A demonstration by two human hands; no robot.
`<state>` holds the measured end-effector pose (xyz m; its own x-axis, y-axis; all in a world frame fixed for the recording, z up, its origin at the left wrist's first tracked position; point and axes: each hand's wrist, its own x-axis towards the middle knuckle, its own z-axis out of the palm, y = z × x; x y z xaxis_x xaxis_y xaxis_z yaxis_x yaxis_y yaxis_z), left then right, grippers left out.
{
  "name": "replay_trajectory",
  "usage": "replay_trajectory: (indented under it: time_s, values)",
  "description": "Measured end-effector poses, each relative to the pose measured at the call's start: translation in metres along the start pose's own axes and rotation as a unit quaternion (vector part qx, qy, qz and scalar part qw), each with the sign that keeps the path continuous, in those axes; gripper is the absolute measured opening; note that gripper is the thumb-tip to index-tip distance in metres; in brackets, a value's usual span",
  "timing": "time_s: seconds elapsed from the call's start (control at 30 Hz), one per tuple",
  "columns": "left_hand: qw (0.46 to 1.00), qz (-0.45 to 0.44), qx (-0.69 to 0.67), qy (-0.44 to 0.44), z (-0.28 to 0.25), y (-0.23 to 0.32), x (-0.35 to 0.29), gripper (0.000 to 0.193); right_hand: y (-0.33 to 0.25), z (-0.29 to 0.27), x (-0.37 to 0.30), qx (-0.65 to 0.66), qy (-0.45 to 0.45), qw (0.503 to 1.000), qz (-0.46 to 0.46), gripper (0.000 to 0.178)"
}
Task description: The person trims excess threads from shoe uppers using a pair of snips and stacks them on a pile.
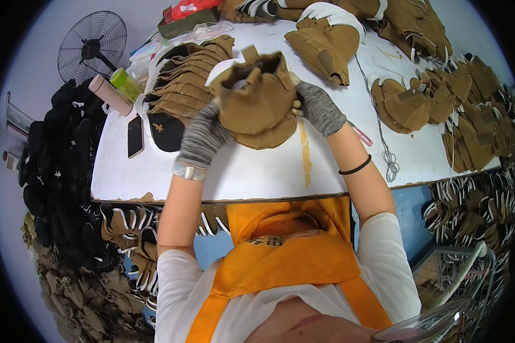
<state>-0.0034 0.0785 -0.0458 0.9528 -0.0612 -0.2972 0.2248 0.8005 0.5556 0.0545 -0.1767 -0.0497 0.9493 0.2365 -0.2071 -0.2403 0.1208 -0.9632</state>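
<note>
Both gloved hands hold brown shoe uppers (254,108) just above the white table. At least two seem nested together, with a pull tab at the top and a curved edge towards me. My left hand (205,134), in a grey knit glove, grips their left side; its fingertips are hidden behind them. On the right side, my right hand (320,107), in a matching glove, is closed with bare fingertips against the edge. Left of them lies a row of overlapping brown uppers (183,86), beside a black sole-shaped piece (166,134).
A phone (135,136), a pink bottle (110,96) and a green container (126,84) stand or lie at the table's left. More uppers lie at the back (326,48) and right (406,106). A cable (390,163) and a pink-handled tool (362,136) lie near my right forearm.
</note>
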Motion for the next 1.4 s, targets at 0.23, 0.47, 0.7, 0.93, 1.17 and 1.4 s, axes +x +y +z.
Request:
replay_trajectory:
  time_s: [0.23, 0.47, 0.7, 0.93, 1.17, 1.4]
  values:
    - [0.924, 0.161, 0.347, 0.019, -0.004, -0.023, 0.0, 0.031, 0.057, -0.037, 0.001, 0.001, -0.021, 0.999, 0.03, 0.031]
    - [0.478, 0.485, 0.732, 0.028, 0.005, -0.031, -0.022, 0.032, 0.072, -0.079, 0.014, -0.475, -0.044, 0.832, -0.282, 0.016]
    - [0.604, 0.516, 0.596, -0.119, 0.082, -0.044, -0.043, 0.063, 0.014, -0.006, -0.025, -0.039, 0.092, 0.942, -0.319, 0.046]
    - [0.723, 0.332, 0.577, -0.185, 0.064, -0.049, 0.014, 0.068, 0.027, 0.011, -0.019, -0.026, -0.051, 0.974, -0.219, 0.06]
    - [0.633, 0.382, 0.652, -0.167, 0.054, -0.056, 0.001, 0.067, 0.0, -0.086, 0.016, -0.344, 0.129, 0.862, -0.35, 0.046]
    - [0.685, 0.386, 0.598, -0.152, 0.046, -0.065, 0.01, 0.073, 0.002, -0.147, 0.065, -0.498, 0.241, 0.78, -0.292, 0.055]
